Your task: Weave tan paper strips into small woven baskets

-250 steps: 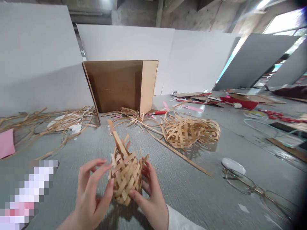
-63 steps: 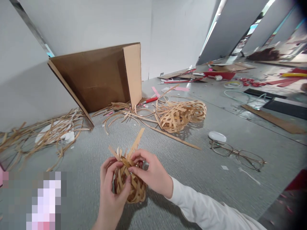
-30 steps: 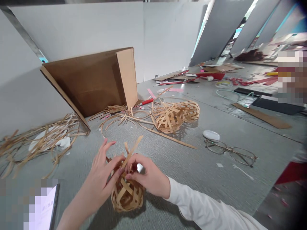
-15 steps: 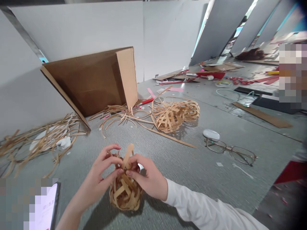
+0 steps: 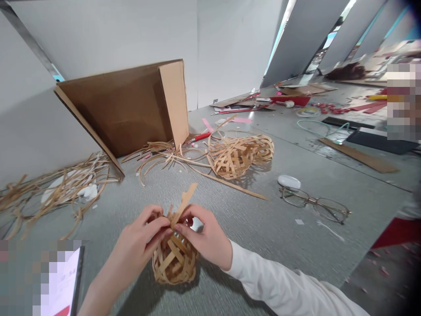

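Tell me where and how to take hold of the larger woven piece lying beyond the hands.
I'd grip the larger woven piece at its narrowed waist, from above with the right hand: it lies lengthwise left to right, dipping between two bulges, while loose strips stick out at the left end. Its open weave probably calls for a light squeeze.

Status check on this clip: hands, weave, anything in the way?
Left hand, right hand: both pinching at top of small woven basket. Strip end poking up between them. Larger woven piece and glasses lie apart from both hands.
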Action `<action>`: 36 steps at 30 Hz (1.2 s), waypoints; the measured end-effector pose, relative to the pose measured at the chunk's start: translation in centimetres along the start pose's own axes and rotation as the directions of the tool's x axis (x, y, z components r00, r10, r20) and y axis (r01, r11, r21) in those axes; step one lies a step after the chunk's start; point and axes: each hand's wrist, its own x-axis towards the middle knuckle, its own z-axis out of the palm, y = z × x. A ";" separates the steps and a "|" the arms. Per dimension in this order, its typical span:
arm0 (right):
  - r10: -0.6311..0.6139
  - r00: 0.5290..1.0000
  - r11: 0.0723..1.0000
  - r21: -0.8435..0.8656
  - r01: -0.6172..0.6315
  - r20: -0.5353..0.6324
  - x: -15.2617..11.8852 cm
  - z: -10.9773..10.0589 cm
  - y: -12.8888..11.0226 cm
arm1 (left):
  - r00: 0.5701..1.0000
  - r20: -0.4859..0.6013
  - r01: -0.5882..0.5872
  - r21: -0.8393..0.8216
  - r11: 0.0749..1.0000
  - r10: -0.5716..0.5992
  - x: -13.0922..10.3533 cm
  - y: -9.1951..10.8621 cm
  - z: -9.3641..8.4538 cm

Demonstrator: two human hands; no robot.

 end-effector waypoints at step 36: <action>0.140 0.980 0.972 0.207 -0.110 -0.138 0.2 -0.2 2.4 | 0.846 -0.499 0.169 -0.079 0.982 -0.186 -6.4 1.3 10.0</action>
